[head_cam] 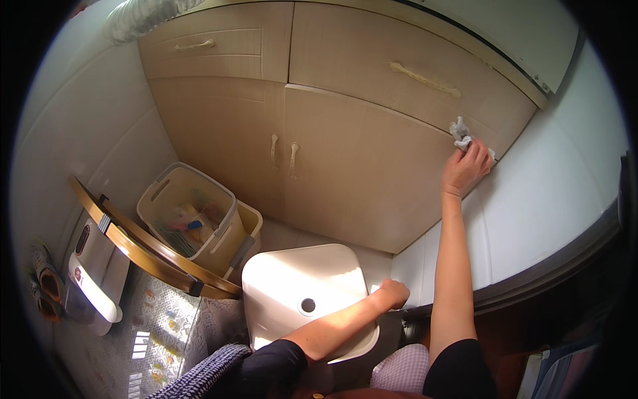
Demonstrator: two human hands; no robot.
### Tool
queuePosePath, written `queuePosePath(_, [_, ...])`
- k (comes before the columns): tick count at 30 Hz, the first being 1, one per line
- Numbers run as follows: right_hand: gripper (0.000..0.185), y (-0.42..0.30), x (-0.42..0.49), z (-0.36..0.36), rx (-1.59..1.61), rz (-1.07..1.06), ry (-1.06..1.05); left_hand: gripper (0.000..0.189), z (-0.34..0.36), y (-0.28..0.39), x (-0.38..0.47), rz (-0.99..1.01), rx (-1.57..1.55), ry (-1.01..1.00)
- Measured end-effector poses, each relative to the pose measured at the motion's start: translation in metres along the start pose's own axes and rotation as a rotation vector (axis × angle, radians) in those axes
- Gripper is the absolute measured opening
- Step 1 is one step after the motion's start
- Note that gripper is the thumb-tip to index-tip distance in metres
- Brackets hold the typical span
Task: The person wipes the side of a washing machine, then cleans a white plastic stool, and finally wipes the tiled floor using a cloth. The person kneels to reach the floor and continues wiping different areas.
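My right hand (467, 167) is closed on a crumpled white cloth or tissue (461, 134) and presses it to the lower right part of a beige cabinet drawer front (359, 50), beside the white tiled wall. Above and left of the hand is the drawer's pale, worn handle (423, 80). Lower down, my left hand (394, 294) is curled near the wall, just past the right edge of a white plastic stool (309, 279) with a round hole in its top. Whether it holds anything cannot be told. The left forearm crosses over the stool.
Stacked plastic baskets (199, 214) with assorted items stand before the cabinet doors (344, 164). A folded item with gold-coloured curved rails (149, 249) leans at left, near a lace-patterned tablecloth (164, 324). A dark door frame (548, 269) edges the right side. A flexible duct (144, 17) hangs upper left.
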State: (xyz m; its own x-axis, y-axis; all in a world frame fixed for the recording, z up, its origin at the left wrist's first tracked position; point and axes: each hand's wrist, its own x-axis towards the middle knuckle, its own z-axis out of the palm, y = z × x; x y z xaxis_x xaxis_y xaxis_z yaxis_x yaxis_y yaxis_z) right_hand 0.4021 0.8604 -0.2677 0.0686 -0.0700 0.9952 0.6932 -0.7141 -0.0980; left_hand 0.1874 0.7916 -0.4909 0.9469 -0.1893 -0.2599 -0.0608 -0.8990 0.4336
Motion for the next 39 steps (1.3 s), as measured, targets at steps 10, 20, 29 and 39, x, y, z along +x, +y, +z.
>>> queuePosePath(10, [0.020,-0.232,0.000,0.047,0.435,-0.364,-0.253,0.030,-0.002,0.018,0.006,-0.152,-0.247,0.022])
queuePosePath(20, [0.012,-0.228,0.019,0.060,0.557,-0.496,-0.282,0.030,0.010,-0.009,0.013,-0.110,-0.078,-0.092])
queuePosePath(29, [0.009,0.037,0.017,-0.028,-0.091,0.069,-0.152,0.025,0.003,-0.003,0.006,0.027,0.023,-0.110])
queuePosePath(39, [0.028,0.039,0.061,-0.028,0.255,0.213,0.082,0.027,0.007,-0.012,0.013,0.075,0.073,-0.085])
